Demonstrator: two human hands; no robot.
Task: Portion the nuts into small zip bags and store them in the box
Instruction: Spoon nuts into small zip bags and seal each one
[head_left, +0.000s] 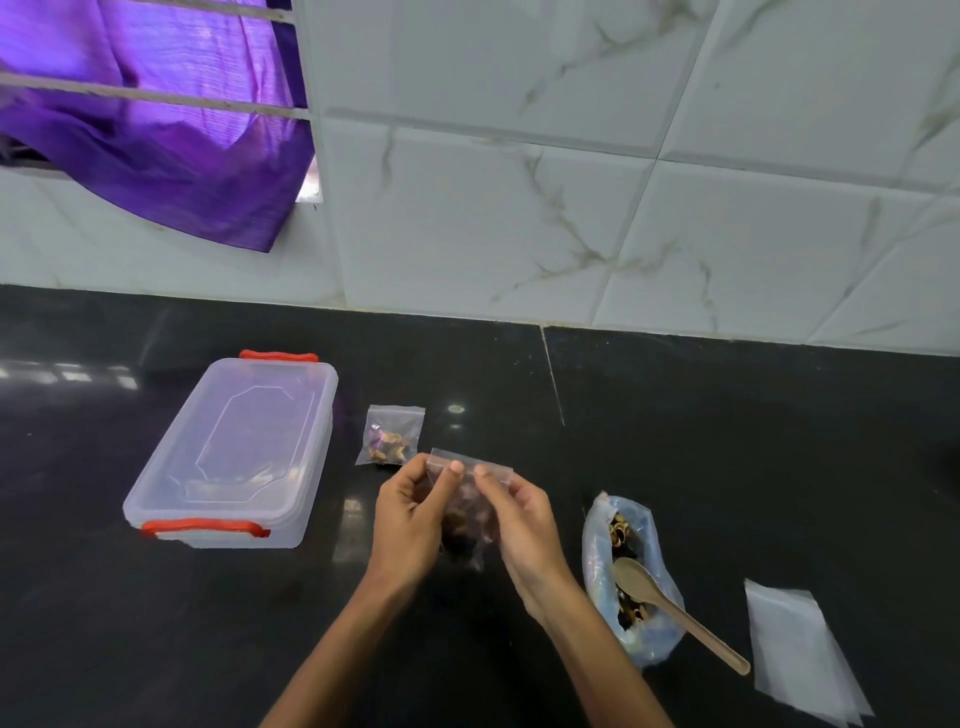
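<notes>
Both hands' fingers (456, 470) pinch the small zip bag (467, 512) top, nuts hanging between the palms.

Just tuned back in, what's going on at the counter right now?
The person is holding a small zip bag with nuts in it above the black counter, the left hand and right hand both pinching its top edge, apparently sealing it. One filled bag already lies beside the lidded plastic box. To the right, the bulk nut bag lies open with a wooden spoon in it, next to a stack of empty bags.
</notes>
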